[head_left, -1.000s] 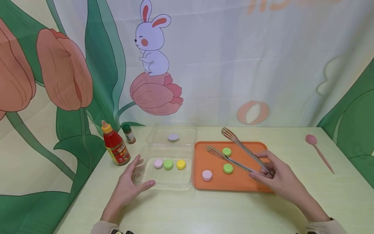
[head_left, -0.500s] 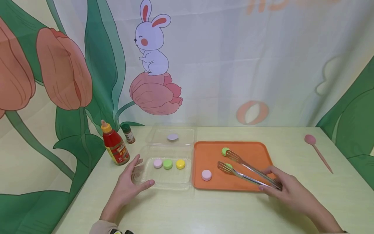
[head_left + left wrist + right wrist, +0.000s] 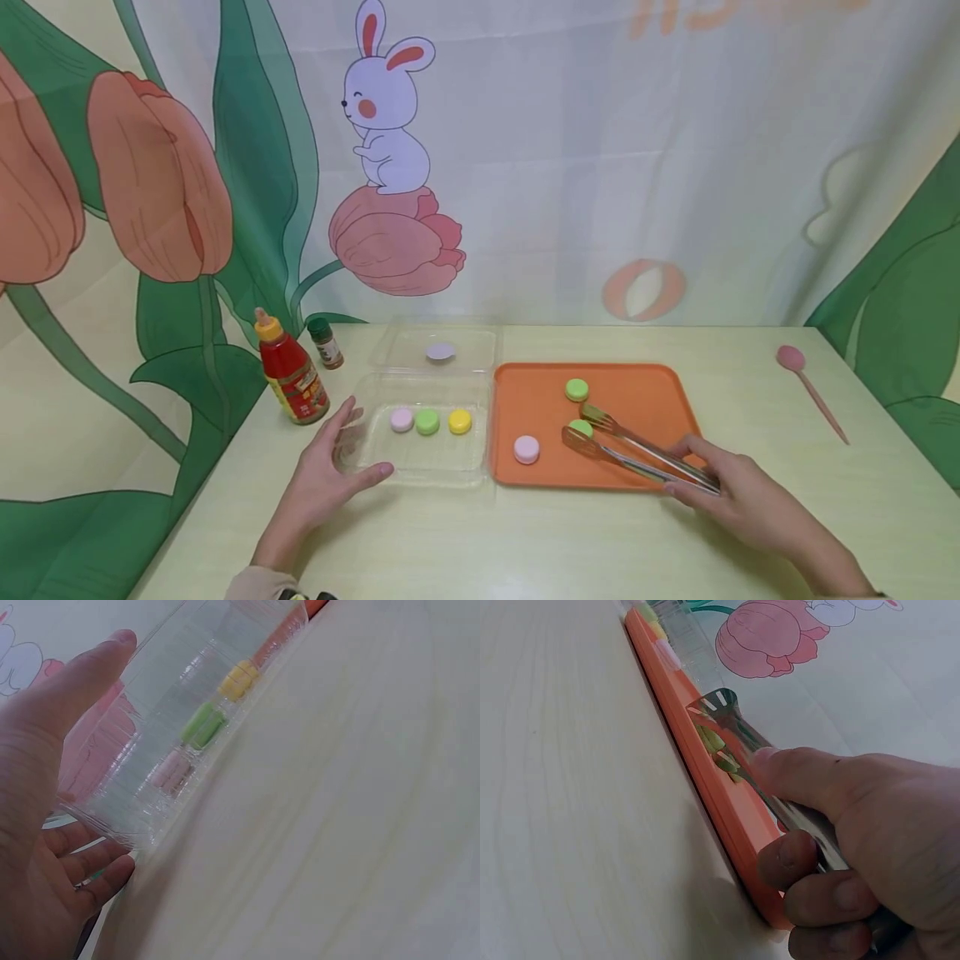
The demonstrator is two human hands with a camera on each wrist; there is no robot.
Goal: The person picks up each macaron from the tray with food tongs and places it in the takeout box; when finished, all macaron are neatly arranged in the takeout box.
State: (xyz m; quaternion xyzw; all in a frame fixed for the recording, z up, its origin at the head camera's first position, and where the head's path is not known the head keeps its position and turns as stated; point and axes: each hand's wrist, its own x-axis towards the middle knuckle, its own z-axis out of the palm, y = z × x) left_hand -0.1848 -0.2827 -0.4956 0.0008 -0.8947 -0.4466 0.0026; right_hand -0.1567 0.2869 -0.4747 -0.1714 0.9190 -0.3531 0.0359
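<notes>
My right hand (image 3: 738, 500) holds metal tongs (image 3: 637, 461) by the handle end, over an orange tray (image 3: 652, 392). The slotted tips of the tongs stand apart on either side of a green macaron (image 3: 581, 429); whether they touch it I cannot tell. Behind it is another green macaron (image 3: 577, 389), with a pink macaron (image 3: 527, 450) to the left. My left hand (image 3: 322, 479), thumb and fingers spread, rests at the left side of a clear plastic box (image 3: 420, 467). Inside lie a pale pink macaron (image 3: 401, 419), a green macaron (image 3: 427, 422) and a yellow macaron (image 3: 460, 422).
The box's clear lid (image 3: 480, 342) lies folded back, with a pale oval label (image 3: 440, 352) on it. At the left stand a red sauce bottle (image 3: 296, 375) and a small green-capped spice jar (image 3: 326, 343). A pink spoon (image 3: 806, 379) lies at the right.
My right hand has moved right and toward me, and the tongs have come down around the nearer green macaron, their tips drawing closer together. My left hand has stayed in place.
</notes>
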